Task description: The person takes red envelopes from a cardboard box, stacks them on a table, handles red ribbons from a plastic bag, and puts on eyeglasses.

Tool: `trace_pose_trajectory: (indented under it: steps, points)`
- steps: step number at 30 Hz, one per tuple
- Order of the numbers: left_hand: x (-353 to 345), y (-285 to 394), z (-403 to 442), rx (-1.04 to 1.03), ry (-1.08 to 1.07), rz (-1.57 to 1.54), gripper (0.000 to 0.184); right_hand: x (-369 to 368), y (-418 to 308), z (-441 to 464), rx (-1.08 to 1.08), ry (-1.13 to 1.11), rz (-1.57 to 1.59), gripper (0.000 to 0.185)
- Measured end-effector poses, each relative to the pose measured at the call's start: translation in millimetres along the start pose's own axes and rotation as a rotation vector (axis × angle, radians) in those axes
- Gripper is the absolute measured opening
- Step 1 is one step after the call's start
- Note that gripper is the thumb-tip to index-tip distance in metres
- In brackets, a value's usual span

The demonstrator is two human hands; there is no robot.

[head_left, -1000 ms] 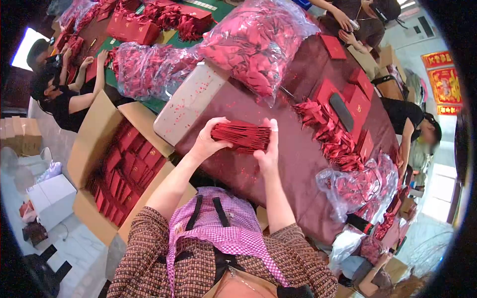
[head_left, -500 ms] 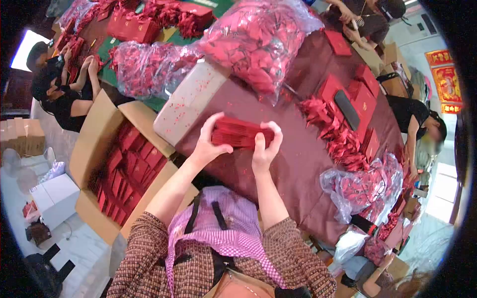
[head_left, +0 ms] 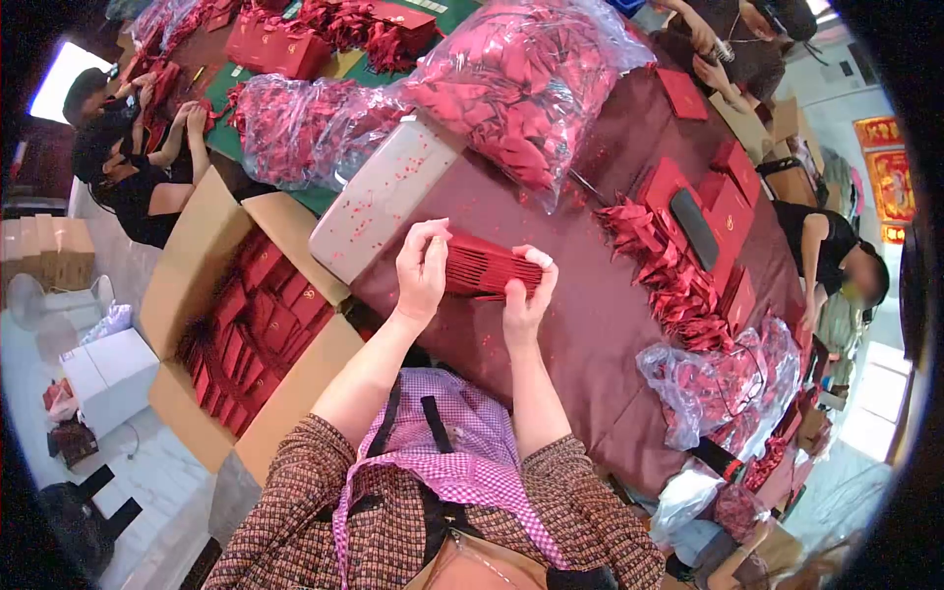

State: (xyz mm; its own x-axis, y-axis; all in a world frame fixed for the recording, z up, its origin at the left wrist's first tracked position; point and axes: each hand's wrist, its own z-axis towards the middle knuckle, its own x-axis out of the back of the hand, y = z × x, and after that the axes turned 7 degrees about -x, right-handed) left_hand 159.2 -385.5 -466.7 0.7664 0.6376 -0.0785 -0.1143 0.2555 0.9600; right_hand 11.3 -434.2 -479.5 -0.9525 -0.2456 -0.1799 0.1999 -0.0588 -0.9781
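Observation:
Between my two hands is a stack of thin, flat red pieces (head_left: 485,265), their layered edges facing me; I cannot tell whether they are cards or folded boxes. My left hand (head_left: 423,273) closes on the stack's left end, fingers bent at the top. At the right end, my right hand (head_left: 528,298) grips it between thumb and fingers. The stack is held over the dark red tablecloth (head_left: 580,364). To my left stands an open cardboard box (head_left: 187,265) with many red packets with gold marks (head_left: 261,334) inside.
A pale lid-like panel (head_left: 388,192) dotted with red scraps lies ahead, beside a big clear bag of red ribbons (head_left: 521,93). On the right are red boxes (head_left: 730,211), a dark oblong object (head_left: 694,228) and loose ribbons (head_left: 659,275). Other people sit around the table.
The stack has tilted, its right end now lower, and its edges are slightly fanned. My left hand has shifted its grip, with fingers and thumb drawn closer together. The view has moved slightly.

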Motion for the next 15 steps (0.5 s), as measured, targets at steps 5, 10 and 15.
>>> trace_pose_trajectory:
  steps: [5, 10, 15]
  points:
    - [-13, -10, 9, 0.052, 0.112, -0.063, 0.022, 32, -4, -4, -0.115, -0.357, -0.187, 0.135]
    - [-12, -8, 16, 0.019, 0.129, -0.019, 0.029, 31, -22, 5, -0.192, -0.498, -0.264, 0.138]
    - [-5, 7, 23, 0.232, 0.152, -0.101, 0.035, 15, -23, -26, -0.08, -0.461, -0.298, 0.101]
